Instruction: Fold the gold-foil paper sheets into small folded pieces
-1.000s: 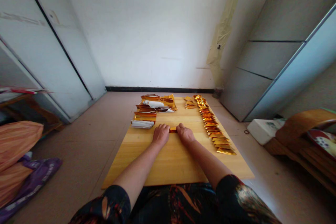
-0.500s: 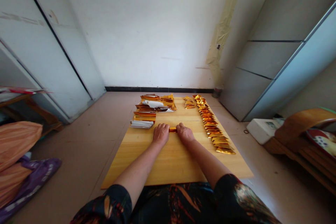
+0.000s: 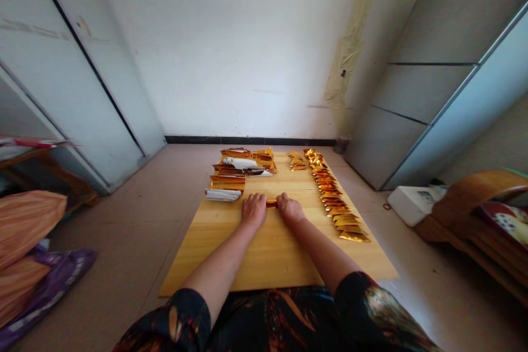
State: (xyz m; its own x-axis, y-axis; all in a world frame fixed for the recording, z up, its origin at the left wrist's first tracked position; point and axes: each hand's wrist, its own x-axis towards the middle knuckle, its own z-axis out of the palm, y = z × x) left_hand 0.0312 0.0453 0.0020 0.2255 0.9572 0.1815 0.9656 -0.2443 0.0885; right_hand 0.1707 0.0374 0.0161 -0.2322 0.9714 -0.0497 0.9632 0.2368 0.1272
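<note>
A small roll of gold foil [image 3: 271,204] lies across the middle of the wooden board [image 3: 264,258]. My left hand [image 3: 253,210] grips its left end and my right hand [image 3: 290,209] its right end, both with curled fingers. Only the shiny middle of the foil shows between them; its ends are hidden under the fingers. Just beyond my left hand is a bundle of white paper sticks [image 3: 223,195], with gold foil sheets [image 3: 227,182] behind it.
Along the board's right edge runs a row of folded gold foil pieces [image 3: 330,195], with a smaller group of foil pieces [image 3: 297,161] at the back. White rolls [image 3: 240,163] lie at the back left. A refrigerator [image 3: 412,93] stands to the right, and bags [image 3: 45,269] lie at left.
Both hands stay on the foil roll. They have shifted only very slightly, and the light on the foil between them looks a little different.
</note>
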